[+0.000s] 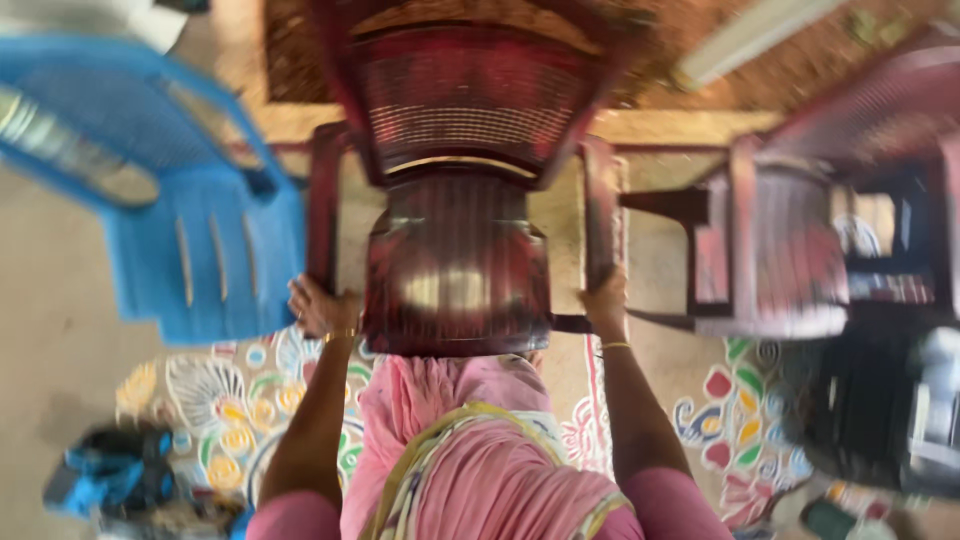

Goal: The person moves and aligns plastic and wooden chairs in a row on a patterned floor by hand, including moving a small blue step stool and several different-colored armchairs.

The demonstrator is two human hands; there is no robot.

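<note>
A dark red plastic chair (457, 180) stands right in front of me, its seat toward my body and its back at the top of the view. My left hand (318, 305) grips the end of the chair's left armrest (323, 200). My right hand (605, 300) is closed around the end of the right armrest (600, 210). Both wrists wear thin gold bangles. My pink garment fills the bottom centre. The picture is blurred by motion.
A blue plastic chair (190, 220) stands at the left, close to the red one. Another dark red chair (790, 240) is at the right. The floor shows a colourful painted floral pattern (225, 400). A blue object (110, 470) lies at bottom left; dark things sit at right.
</note>
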